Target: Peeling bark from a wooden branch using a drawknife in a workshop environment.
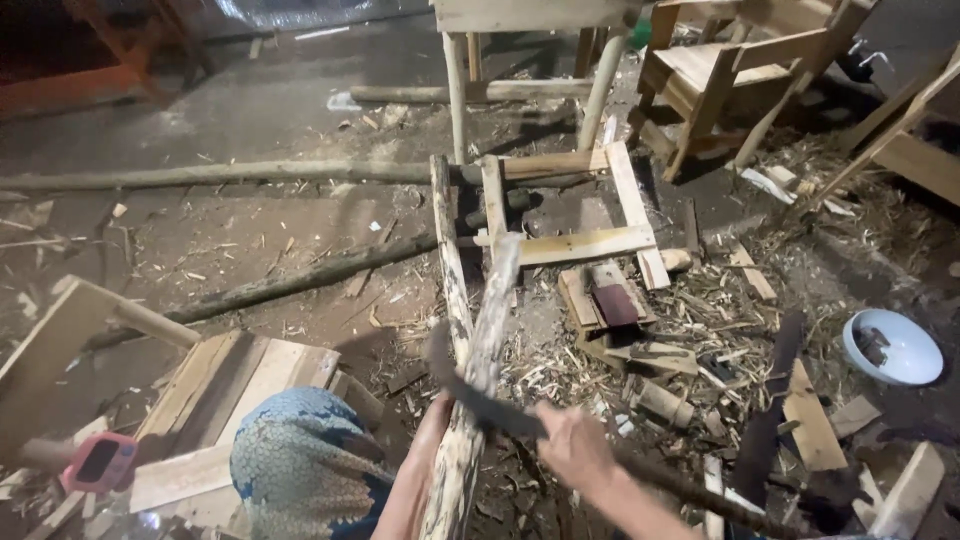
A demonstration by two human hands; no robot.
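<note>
Seen from above, the right hand (572, 447) is closed around the handle of a long, dark, curved metal blade (480, 400). The blade runs up and left from the fist, and its blurred edge lies across a rough, pale, bark-flecked wooden pole (478, 370). The pole rises at a tilt from the bottom centre of the view towards the middle.

The left hand (432, 420) sits just left of the pole, low down and touching it. The pole hides most of its fingers, so it is not possible to tell whether they are wrapped around the wood.

A knee in blue-green patterned cloth (300, 465) fills the lower left, just beside the left forearm. Left of it lie a flat pale plank panel (230, 395) and a small pink device with a dark screen (100, 462).

Behind the pole stands a second thin, upright branch (450, 260), and behind that a low frame of light wooden slats (575, 215) rests on the dirt floor (250, 100). Pale shavings and offcuts (690, 330) are scattered thickly to the right. A round pale blue plastic bowl (895, 345) sits well apart at the right edge. Long thin logs (220, 175) lie across the ground to the left, and unfinished wooden chairs (720, 70) stand at the top right.
</note>
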